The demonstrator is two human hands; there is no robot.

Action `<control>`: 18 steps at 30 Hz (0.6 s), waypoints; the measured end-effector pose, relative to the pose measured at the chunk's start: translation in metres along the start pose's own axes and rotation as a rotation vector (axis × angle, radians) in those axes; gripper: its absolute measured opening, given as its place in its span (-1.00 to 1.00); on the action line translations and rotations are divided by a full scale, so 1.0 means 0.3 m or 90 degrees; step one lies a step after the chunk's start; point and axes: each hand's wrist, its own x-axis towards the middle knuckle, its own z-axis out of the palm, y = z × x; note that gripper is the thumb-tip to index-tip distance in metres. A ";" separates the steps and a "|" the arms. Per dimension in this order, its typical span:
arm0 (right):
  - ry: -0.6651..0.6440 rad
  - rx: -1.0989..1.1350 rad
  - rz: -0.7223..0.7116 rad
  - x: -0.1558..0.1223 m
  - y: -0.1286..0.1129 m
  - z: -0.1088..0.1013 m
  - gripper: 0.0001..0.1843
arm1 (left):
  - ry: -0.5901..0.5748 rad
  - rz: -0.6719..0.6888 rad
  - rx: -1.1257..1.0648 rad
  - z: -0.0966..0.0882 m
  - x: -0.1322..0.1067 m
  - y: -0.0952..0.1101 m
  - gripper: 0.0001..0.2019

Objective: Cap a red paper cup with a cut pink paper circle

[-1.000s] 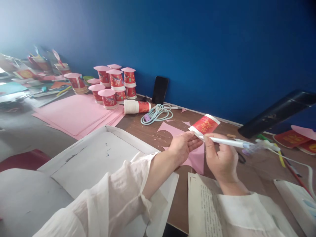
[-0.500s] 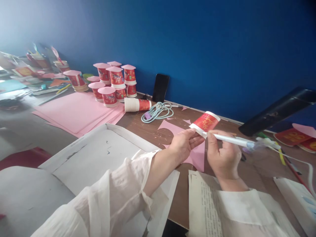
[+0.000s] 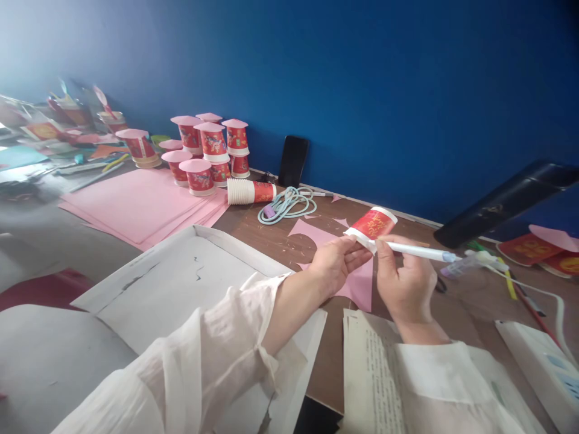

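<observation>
My left hand (image 3: 335, 260) grips a red paper cup (image 3: 371, 224) with gold writing by its white rim, thumb on top and fingers beneath. The cup lies tilted in the air above a cut pink paper sheet (image 3: 362, 286). My right hand (image 3: 406, 283) is closed around a white pen (image 3: 414, 249), held almost level. The pen's tip end meets the cup's rim near my thumb; the exact contact is hidden. Behind my left hand lie a coiled pale blue cable (image 3: 292, 205) and a sideways stack of paper cups (image 3: 251, 191).
Several red cups with pink discs (image 3: 212, 141) stand at the back left beside pink sheets (image 3: 131, 202). A phone (image 3: 293, 161) leans on the blue wall. A white box lid (image 3: 194, 289) lies under my left arm, printed pages (image 3: 368, 367) by my right, a black cylinder (image 3: 502, 205) behind.
The cup and both hands have shifted very slightly left in view, and the cup has turned a little in my left hand. Both grips are unchanged.
</observation>
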 end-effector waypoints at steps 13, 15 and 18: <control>0.080 0.329 0.507 -0.013 0.077 0.017 -0.61 | 0.044 -0.053 -0.071 -0.004 0.009 0.005 -0.93; 0.066 0.348 0.525 -0.018 0.085 0.032 -0.49 | 0.042 -0.067 -0.065 -0.002 0.004 0.001 -0.93; 0.054 0.310 0.529 -0.015 0.068 0.036 -0.41 | 0.033 -0.090 -0.045 0.000 -0.003 -0.002 -0.93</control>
